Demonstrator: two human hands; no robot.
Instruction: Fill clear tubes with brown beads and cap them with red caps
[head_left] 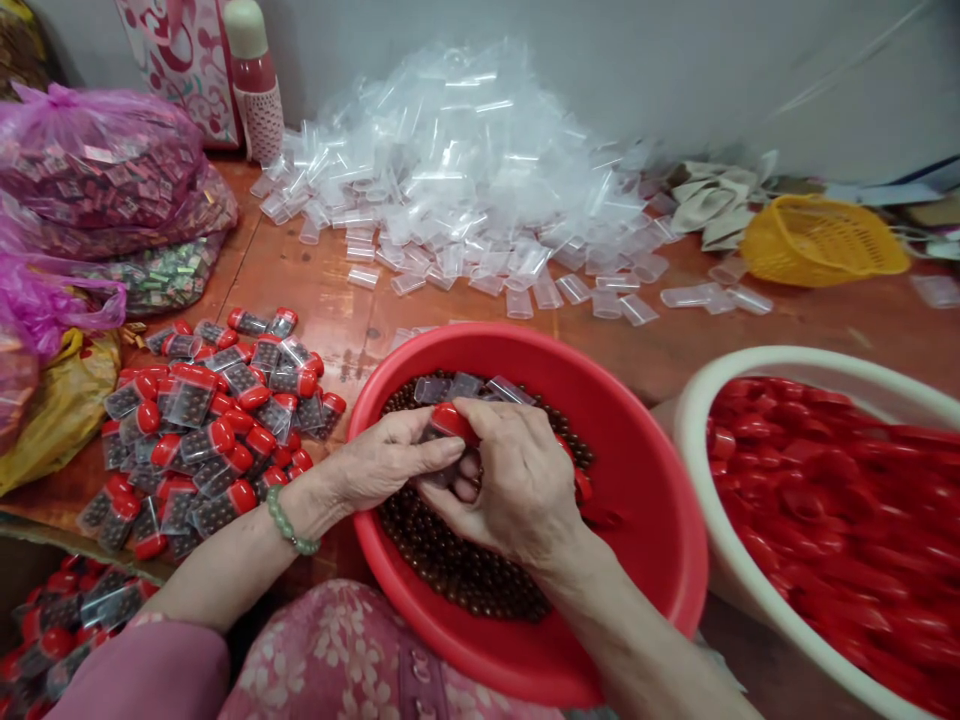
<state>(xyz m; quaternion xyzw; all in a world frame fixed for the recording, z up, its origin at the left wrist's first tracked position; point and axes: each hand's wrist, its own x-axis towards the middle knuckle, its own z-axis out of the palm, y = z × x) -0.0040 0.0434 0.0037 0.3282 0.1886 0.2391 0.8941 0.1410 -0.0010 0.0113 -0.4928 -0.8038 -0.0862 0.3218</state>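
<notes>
Above the red basin (660, 540), my left hand (386, 460) is closed around a small clear container with a red cap (452, 421). My right hand (521, 480) presses its thumb and finger against that same cap; its other fingers curl underneath. Most of the container's body is hidden by the fingers. Dark brown round beads (450, 570) fill the left part of the basin. A few clear plastic tubes (465, 386) lie on the beads beyond my hands. Loose red caps (583, 487) sit near my right wrist, partly covered.
Filled, red-capped containers (217, 430) are heaped on the left of the wooden table, more in a box (67, 630) below. Clear tubes (465, 180) pile along the wall. A white tub (694, 430) of red caps stands right, a yellow basket (825, 240) behind, bags (97, 170) left.
</notes>
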